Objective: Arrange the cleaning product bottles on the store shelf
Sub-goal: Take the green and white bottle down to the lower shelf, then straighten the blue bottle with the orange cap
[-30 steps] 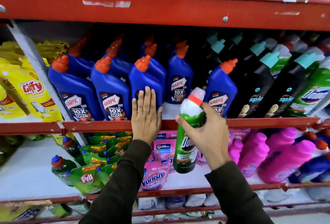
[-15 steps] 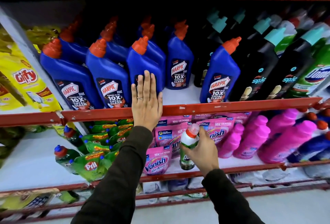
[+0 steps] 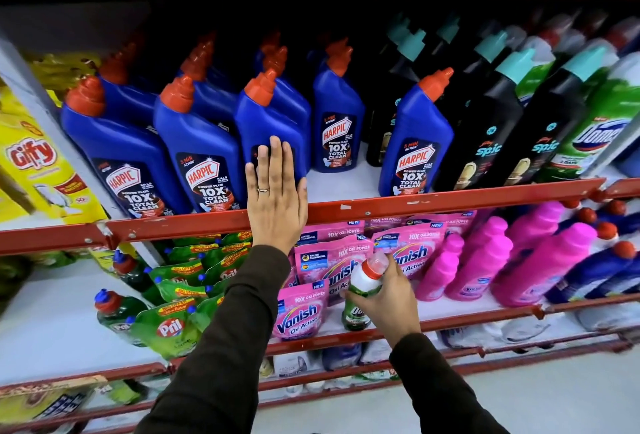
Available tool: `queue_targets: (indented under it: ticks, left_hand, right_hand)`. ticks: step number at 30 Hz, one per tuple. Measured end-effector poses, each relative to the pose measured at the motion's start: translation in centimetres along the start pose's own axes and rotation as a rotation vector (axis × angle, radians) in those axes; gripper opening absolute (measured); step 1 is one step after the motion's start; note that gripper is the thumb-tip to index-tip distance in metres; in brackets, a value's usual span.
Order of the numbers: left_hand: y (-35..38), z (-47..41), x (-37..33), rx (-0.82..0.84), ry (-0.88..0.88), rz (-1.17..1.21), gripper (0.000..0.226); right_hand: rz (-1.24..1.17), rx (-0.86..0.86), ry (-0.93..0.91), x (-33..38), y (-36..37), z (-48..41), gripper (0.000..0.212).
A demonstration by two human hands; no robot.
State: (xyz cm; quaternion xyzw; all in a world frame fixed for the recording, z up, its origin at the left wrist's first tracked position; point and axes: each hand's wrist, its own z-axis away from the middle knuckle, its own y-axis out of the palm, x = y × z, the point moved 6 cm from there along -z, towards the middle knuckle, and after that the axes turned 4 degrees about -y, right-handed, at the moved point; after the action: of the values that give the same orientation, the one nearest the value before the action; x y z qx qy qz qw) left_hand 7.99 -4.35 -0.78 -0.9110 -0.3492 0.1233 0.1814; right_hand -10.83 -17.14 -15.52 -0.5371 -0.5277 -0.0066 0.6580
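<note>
Left hand point(image 3: 277, 196) flat on a blue Harpic bottle point(image 3: 273, 132), right hand point(image 3: 388, 298) clamped on a green bottle point(image 3: 360, 295) at the lower shelf.

Left hand with fingers straight and together, palm pressed on the label of the third blue Harpic bottle and across the red shelf rail point(image 3: 450, 198); more blue bottles just left of it, an open gap of white shelf just right of it, then another Harpic bottle point(image 3: 414, 143) and black Spic bottles point(image 3: 485, 136) farther right. Right hand lower and to the right, well apart from the left, fingers wrapped around the neck of the green bottle with red collar and white cap, held upright between pink Vanish pouches point(image 3: 301, 312); cannot tell if its base touches the shelf. Pink bottles point(image 3: 478, 260) right of this hand.
</note>
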Motion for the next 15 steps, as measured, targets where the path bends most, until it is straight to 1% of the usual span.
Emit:
queue_targets:
  ticks: [4, 7, 9, 12, 13, 15]
  left_hand:
    - [-0.1, 0.0, 0.0, -0.004, -0.001, 0.000, 0.078]
    - [-0.1, -0.1, 0.0, -0.003, -0.004, 0.002, 0.079]
    - [0.0, 0.0, 0.0, -0.009, 0.001, 0.001, 0.080]
    - [0.1, 0.0, 0.0, -0.018, 0.002, -0.003, 0.080]
    - [0.0, -0.1, 0.0, -0.020, 0.002, -0.003, 0.080]
    - [0.0, 0.0, 0.0, -0.022, 0.007, 0.000, 0.079]
  right_hand:
    - [-0.116, 0.007, -0.007, 0.0, -0.6, 0.6, 0.088]
    - [-0.209, -0.043, -0.062, 1.6, -2.3, 1.1, 0.088]
    - [-0.223, -0.189, -0.169, 3.8, -4.4, 1.1, 0.075]
    - [-0.185, -0.484, -0.354, 8.3, -8.7, 0.3, 0.043]
    - [-0.180, -0.562, -0.392, 9.8, -10.3, -0.3, 0.038]
    - [-0.166, -0.667, -0.433, 12.5, -13.2, -1.8, 0.040]
